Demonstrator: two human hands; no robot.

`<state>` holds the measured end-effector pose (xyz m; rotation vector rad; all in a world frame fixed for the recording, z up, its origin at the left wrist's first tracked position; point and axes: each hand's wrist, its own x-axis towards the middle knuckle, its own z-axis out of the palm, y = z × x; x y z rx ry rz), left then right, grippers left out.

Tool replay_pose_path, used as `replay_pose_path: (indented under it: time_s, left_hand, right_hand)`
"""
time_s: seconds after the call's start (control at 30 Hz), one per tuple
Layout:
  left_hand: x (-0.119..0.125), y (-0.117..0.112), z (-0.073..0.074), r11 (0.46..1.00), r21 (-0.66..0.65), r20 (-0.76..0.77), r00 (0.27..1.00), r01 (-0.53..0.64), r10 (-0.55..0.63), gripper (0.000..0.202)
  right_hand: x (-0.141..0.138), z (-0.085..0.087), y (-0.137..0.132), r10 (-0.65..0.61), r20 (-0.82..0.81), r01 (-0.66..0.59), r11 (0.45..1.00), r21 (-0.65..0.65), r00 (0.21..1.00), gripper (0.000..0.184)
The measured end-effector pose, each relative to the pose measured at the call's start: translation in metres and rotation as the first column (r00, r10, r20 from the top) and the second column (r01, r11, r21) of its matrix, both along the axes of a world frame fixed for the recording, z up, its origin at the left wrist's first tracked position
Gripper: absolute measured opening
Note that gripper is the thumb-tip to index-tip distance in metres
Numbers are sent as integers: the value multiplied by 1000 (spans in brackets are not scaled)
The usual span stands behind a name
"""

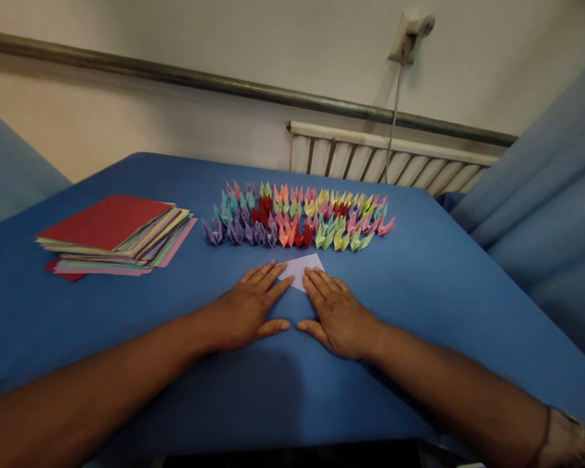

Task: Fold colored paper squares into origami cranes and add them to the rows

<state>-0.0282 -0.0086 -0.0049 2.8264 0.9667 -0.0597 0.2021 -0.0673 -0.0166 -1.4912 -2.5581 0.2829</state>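
Note:
A small pale lilac piece of paper (299, 268), apparently folded, lies flat on the blue table between my hands. The fingertips of my left hand (251, 305) press on its left side, with the fingers stretched out and the thumb apart. From the other side, my right hand (338, 312) rests its outstretched fingertips on the paper's right part. Both thumbs point toward each other on the table below the paper. Fingers hide the paper's left and right edges. Just beyond it stand rows of colourful folded paper cranes (287, 234).
At the left sits a stack of coloured paper sheets (112, 224), a red one on top. Blue cloth covers the table (394, 279). Behind it are a wall rail (199, 79), a radiator (351, 156) and a socket with a cord (409, 39). Blue curtains (550, 169) hang at the sides.

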Motion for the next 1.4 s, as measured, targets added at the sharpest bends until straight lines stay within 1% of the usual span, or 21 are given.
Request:
replay_pose_path:
  time_s: [0.07, 0.17, 0.23, 0.27, 0.3, 0.33, 0.4, 0.47, 0.53, 0.6, 0.67, 0.77, 0.87, 0.93, 1.0, 1.13, 1.2, 1.23, 1.33, 1.4]
  left_hand:
    - [-7, 5, -2, 997, 9, -16, 997, -71, 71, 85]
    - [-14, 9, -2, 977, 62, -21, 979, -203, 204, 89]
    - [-11, 5, 1, 960, 109, 11, 966, -259, 259, 90]
    - [-6, 1, 3, 956, 123, 36, 964, -265, 262, 88]
    - [2, -3, 5, 961, 127, 62, 969, -247, 240, 87]
    - [10, -8, 7, 976, 109, 79, 981, -187, 179, 85]
    - [30, -15, 11, 997, 37, 133, 989, -64, 58, 85]
    - [48, -15, 12, 997, -59, 176, 984, 44, -33, 83]
    - [61, -9, 9, 990, -113, 206, 977, 80, -55, 81]
    - [66, 0, 4, 990, -122, 225, 973, 73, -44, 79]
    - [64, 8, -1, 994, -101, 222, 975, 38, -15, 77]
    - [53, 16, -4, 998, -68, 167, 986, -14, 25, 76]
    - [40, 18, -3, 998, -51, 67, 997, -40, 43, 82]
    - [34, 15, -1, 998, -36, 22, 998, -53, 54, 85]
    - [30, 9, 1, 999, -24, 5, 999, -46, 46, 87]
    - [26, -6, 5, 997, -54, -36, 998, 56, -58, 89]
    - [25, -11, 9, 996, -66, -59, 996, 56, -59, 92]
    - [24, -12, 11, 997, -71, -72, 997, 35, -40, 94]
    - [21, -13, 21, 995, -76, -139, 989, -67, 56, 98]
    - [19, -12, 26, 990, -51, -196, 973, -133, 121, 98]
  right_hand:
    - [0, -2, -1, -5, 14, 5, 999, -34, 1000, 82]
    - [2, -2, -1, 4, 16, -3, 999, -41, 1000, 81]
    - [3, -2, -1, 19, 8, -19, 999, -36, 1000, 77]
    - [3, -2, 0, 28, 2, -28, 999, -33, 1000, 76]
    - [4, -3, 0, 34, -5, -35, 999, -32, 999, 74]
    - [4, -3, 1, 40, -11, -40, 999, -35, 999, 74]
    - [5, -5, 1, 56, -20, -57, 998, -40, 998, 72]
    - [5, -5, 1, 70, -27, -71, 997, -34, 997, 68]
    - [4, -4, 2, 73, -38, -74, 997, -23, 997, 65]
    - [3, -3, 2, 62, -50, -63, 998, -25, 997, 69]
    - [2, 0, 3, 60, -49, -62, 997, -44, 997, 74]
    - [1, 1, 3, 62, -34, -64, 995, -70, 997, 73]
    - [3, 1, 1, 43, -16, -44, 996, -81, 999, 72]
    - [5, 0, -2, 33, -4, -33, 996, -83, 999, 72]
    - [7, 2, -5, 28, 11, -27, 997, -74, 1000, 73]
    - [9, 10, -12, 43, 65, -42, 999, -14, 997, 74]
    - [10, 13, -16, 48, 94, -49, 999, 8, 994, 70]
    - [11, 15, -17, 46, 110, -48, 999, 12, 993, 67]
    - [15, 18, -23, 16, 192, -19, 1000, 15, 981, 52]
    - [18, 20, -27, -43, 276, 36, 999, 29, 960, 41]
